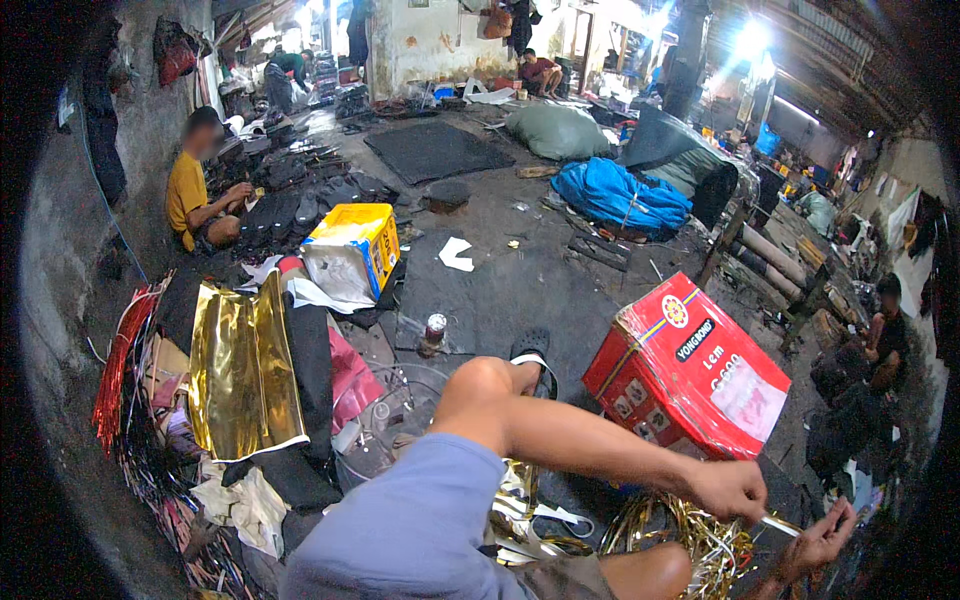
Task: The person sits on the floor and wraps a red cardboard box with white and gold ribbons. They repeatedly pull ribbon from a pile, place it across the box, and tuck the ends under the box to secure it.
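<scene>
A bundle of shiny red foil strips [118, 365] is lying at the far left, well to the left of the red cardboard box [685, 370] that serves here as the landmark. Next comes a crumpled sheet of gold metallic foil [243, 372], spread over dark fabric and lying far left of the box. Behind it, a yellow plastic crate [358, 240] is standing on the grey concrete floor [500, 280], up and to the left of the box, and a person in a yellow shirt [190, 195] is sitting further left of that crate among dark shoe soles. A small red-capped bottle [434, 333] is standing on the floor left of the box, and the person's bent knee [485, 385] and black sandal [532, 350] are sitting between the bottle and the box.

Just below the box, a tangled heap of thin gold foil ribbon [690, 535] is lying by the person's legs. The left hand [730, 488], crossing over from the blue-sleeved arm, is hovering over this heap directly under the box's lower edge; its grip is pressed together, pinching one end of a narrow silvery foil strip [778, 524]. The right hand [822, 540] is waiting below and right of the box, its grip spread, fingertips touching the strip's other end.
</scene>
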The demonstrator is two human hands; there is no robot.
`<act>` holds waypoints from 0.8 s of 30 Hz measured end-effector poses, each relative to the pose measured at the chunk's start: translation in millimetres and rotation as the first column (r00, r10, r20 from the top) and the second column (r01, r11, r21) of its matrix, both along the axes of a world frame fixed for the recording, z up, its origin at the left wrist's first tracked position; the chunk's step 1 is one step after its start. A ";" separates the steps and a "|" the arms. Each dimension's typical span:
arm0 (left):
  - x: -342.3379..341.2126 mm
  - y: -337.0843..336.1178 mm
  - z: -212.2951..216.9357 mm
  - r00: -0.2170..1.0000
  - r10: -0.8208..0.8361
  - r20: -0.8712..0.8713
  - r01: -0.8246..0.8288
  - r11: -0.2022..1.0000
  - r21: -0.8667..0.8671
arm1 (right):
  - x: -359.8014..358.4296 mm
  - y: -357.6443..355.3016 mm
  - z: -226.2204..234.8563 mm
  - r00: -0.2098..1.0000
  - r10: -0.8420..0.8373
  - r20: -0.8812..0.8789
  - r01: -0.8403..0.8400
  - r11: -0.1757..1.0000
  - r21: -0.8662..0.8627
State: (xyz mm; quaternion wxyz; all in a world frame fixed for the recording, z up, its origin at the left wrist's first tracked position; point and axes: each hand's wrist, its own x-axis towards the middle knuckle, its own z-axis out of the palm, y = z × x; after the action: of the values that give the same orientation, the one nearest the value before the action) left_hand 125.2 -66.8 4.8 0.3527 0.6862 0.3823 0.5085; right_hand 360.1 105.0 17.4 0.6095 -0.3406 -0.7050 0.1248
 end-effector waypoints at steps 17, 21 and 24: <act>-170.0 -203.0 11.3 0.884 0.344 -0.316 -0.411 0.893 -0.180 | 122.7 191.1 -130.1 0.977 -0.212 0.007 0.212 0.977 -0.019; -176.5 -203.9 7.9 0.818 0.532 -0.222 -0.554 0.831 -0.053 | 142.4 180.2 -136.2 0.938 -0.310 0.153 0.332 0.932 -0.146; -172.5 -179.0 -3.1 0.754 0.655 -0.037 -0.650 0.754 0.098 | 149.8 167.2 -150.5 0.947 -0.253 0.198 0.294 0.930 -0.221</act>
State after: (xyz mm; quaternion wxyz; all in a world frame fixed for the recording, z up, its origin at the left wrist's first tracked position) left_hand -47.4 -245.9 1.8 0.1123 0.5404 0.5891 0.5903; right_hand 509.9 272.2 -133.0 0.5128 -0.5182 -0.6776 0.0966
